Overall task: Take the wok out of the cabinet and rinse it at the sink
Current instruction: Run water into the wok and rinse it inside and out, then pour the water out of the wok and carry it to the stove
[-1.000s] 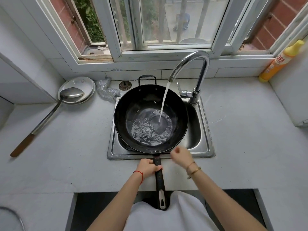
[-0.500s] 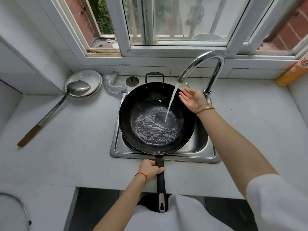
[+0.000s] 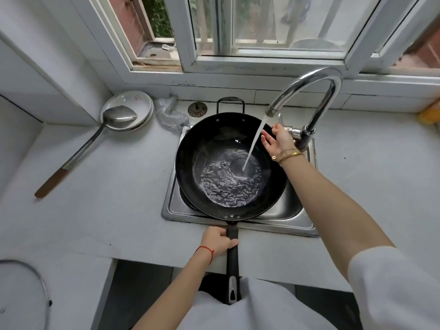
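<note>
A black wok (image 3: 202,148) sits over the steel sink (image 3: 281,222), with water pooled and rippling in its bottom. Its long black handle (image 3: 232,258) points back toward me, and my left hand (image 3: 217,240) is closed around it near the rim. A chrome faucet (image 3: 316,91) arches over the wok and pours a stream into it. My right hand (image 3: 277,139) reaches over the wok's right rim with fingers spread, right by the faucet lever (image 3: 289,129); whether it touches the lever is unclear.
A metal ladle (image 3: 95,139) with a wooden grip rests on white plates (image 3: 140,101) at the back left. A crumpled mesh scrubber (image 3: 170,113) and a drain plug (image 3: 197,108) lie behind the sink. A yellow bottle (image 3: 429,113) stands far right. A glass lid (image 3: 23,294) sits bottom left.
My right hand left the wok's near rim, crossed over the wok and now sits by the faucet lever. More water has pooled in the wok. My left hand has kept its hold.
</note>
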{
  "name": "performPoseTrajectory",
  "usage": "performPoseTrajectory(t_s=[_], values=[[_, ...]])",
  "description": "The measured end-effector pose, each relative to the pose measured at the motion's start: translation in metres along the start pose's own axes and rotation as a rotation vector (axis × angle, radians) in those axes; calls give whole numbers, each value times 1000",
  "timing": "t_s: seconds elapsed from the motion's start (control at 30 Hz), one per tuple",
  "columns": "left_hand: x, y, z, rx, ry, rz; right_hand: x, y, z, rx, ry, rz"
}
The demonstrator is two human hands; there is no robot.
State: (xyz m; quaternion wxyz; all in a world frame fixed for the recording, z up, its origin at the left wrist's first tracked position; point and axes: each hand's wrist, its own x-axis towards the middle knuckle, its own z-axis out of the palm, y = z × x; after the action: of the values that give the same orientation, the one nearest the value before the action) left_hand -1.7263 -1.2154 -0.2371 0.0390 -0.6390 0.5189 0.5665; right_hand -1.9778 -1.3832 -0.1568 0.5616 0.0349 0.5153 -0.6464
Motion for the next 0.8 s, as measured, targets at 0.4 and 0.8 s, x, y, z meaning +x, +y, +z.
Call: performPoseTrajectory(t_s=[0.4, 0.8], values=[[6, -4, 3, 14, 20, 16, -12, -13, -21, -351, -79, -175], [4, -2, 4, -2, 15, 32, -73, 15, -77, -1297, 26, -520]])
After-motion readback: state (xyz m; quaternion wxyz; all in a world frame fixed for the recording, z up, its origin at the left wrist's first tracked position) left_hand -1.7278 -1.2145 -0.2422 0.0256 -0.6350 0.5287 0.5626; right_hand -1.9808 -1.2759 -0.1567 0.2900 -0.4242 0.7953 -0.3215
